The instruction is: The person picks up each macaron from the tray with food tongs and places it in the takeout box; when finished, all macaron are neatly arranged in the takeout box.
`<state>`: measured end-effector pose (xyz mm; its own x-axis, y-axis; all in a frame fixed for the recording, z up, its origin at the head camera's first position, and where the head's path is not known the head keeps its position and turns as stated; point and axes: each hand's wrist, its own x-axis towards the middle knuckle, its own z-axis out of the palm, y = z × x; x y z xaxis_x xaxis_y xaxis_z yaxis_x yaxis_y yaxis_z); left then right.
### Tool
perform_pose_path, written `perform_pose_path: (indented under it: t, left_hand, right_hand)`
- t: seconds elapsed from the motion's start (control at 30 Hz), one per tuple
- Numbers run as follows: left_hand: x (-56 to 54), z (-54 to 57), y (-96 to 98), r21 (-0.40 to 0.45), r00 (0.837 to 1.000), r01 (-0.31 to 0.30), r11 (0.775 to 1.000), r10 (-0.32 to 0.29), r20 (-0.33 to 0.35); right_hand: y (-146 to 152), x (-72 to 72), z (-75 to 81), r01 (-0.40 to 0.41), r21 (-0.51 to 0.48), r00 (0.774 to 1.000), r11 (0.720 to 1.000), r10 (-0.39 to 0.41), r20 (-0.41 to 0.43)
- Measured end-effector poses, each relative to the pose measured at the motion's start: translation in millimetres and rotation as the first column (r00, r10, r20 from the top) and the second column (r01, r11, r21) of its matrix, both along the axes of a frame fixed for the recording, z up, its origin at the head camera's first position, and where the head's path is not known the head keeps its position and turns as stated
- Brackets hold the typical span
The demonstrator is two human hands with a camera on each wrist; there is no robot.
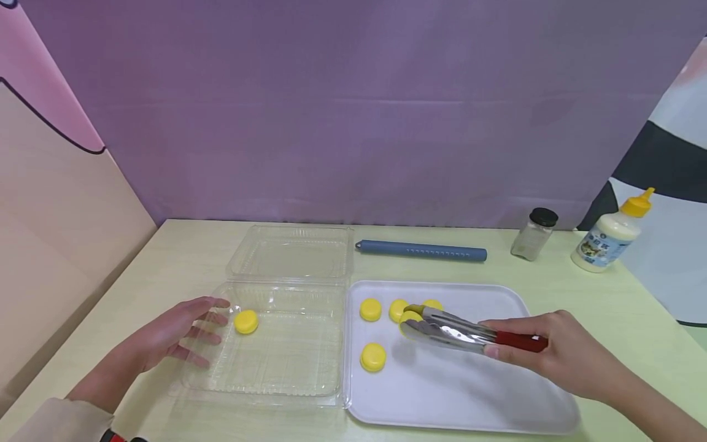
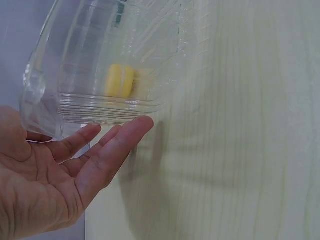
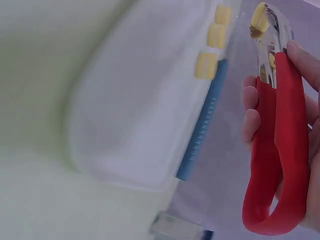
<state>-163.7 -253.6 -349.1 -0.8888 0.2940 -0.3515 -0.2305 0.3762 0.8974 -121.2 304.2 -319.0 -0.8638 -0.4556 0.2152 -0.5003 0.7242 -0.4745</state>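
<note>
Grip of the right hand [image 1: 560, 350] is wrapped round the red handles of steel tongs [image 1: 458, 331], whose tips pinch one yellow macaron [image 1: 410, 317] over the white tray [image 1: 469, 393]. Four more macarons [image 1: 373, 357] lie on this tray, three roughly in a row towards its far side and one nearer the person. Directly left of the tray, a clear clamshell container [image 1: 298, 362] lies with its lid [image 1: 287, 253] folded back; a single macaron [image 1: 245, 321] sits inside, near the left wall. At that wall, the left hand [image 1: 171, 331] has its fingers extended and spread, though whether they touch the plastic is hard to tell. Farther back on the pale worktop [image 1: 138, 294] lies a blue rod [image 1: 422, 250], and to its right stand a black-lidded jar [image 1: 530, 242] and a squeeze bottle [image 1: 604, 242] with a yellow nozzle.
</note>
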Motion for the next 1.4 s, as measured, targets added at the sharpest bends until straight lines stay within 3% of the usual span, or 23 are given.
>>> perform_pose_path:
  t: [0.23,0.43,0.63,0.7,1.0,1.2,1.4]
  left_hand:
    - [0.7,-0.6,-1.9,0.006,1.000,-0.011,1.000,0.011,0.003]
    - [0.3,-1.1,-3.4,0.015,1.000,-0.012,1.000,0.012,0.005]
    - [-0.5,-0.3,-2.6,0.019,1.000,-0.017,1.000,0.017,0.008]
    - [-0.6,0.1,-1.8,0.020,1.000,-0.018,1.000,0.018,0.010]
    - [-1.1,0.0,0.2,0.026,1.000,-0.020,0.999,0.020,0.007]
    - [-0.6,0.0,1.1,0.024,1.000,-0.025,0.999,0.025,0.008]
    - [-0.3,0.2,2.2,0.020,0.999,-0.031,0.999,0.031,0.008]
  right_hand:
    - [-17,-15.9,34.6,-0.007,0.036,0.999,0.999,0.008,-0.046]
    - [-41,-32.0,65.1,-0.034,0.104,0.999,0.994,0.038,-0.036]
    - [-73,-45.4,82.6,-0.079,0.173,0.994,0.982,0.091,-0.060]
    - [-84,-49.3,85.0,-0.105,0.190,0.990,0.976,0.121,-0.077]
    - [-132,-61.1,88.7,-0.150,0.271,0.988,0.951,0.154,0.006]
    - [-162,-67.5,81.3,-0.164,0.343,0.987,0.925,0.152,0.060]
    - [-184,-74.0,68.7,-0.186,0.417,0.982,0.890,0.183,0.048]
